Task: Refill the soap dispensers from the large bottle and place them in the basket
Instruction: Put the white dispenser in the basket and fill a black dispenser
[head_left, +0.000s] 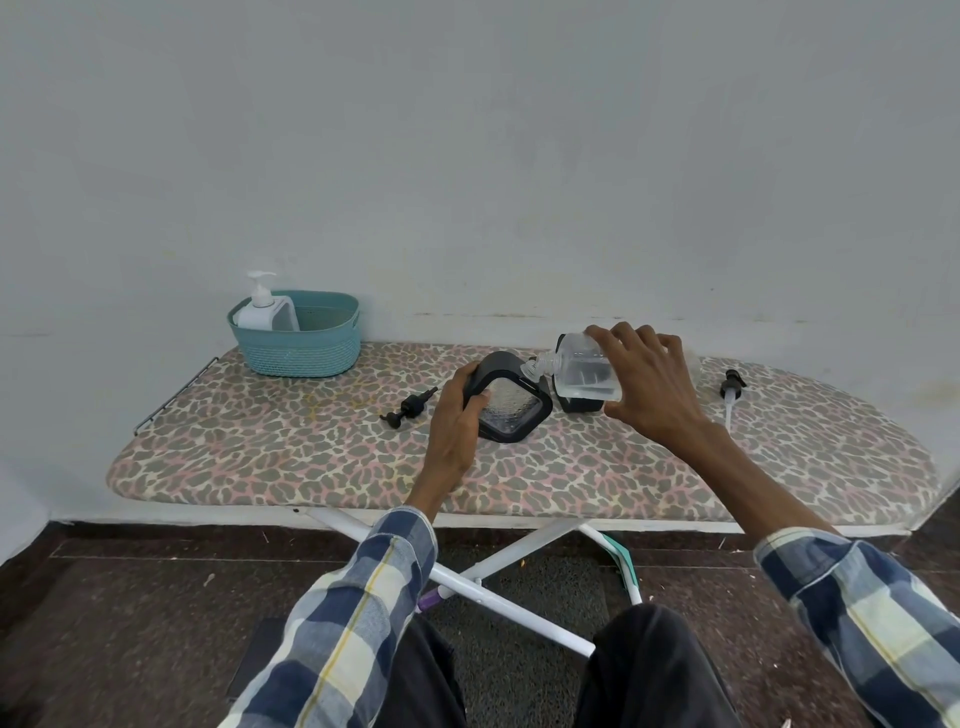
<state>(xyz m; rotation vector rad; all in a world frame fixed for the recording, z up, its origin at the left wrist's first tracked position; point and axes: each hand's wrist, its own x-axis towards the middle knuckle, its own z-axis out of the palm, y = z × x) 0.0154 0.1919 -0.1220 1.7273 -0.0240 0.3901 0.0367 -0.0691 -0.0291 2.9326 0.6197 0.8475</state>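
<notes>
Right hand (647, 382) grips a clear bottle (584, 376), tipped so its ribbed neck meets the open dispenser (511, 400) that the left hand (457, 415) clamps, tilted, on the board (675, 467); a slip of the smooth plastic could spill soap onto the padded spotted cover; a white dispenser (258, 312) already stands in the woven teal basket (301, 343).
</notes>
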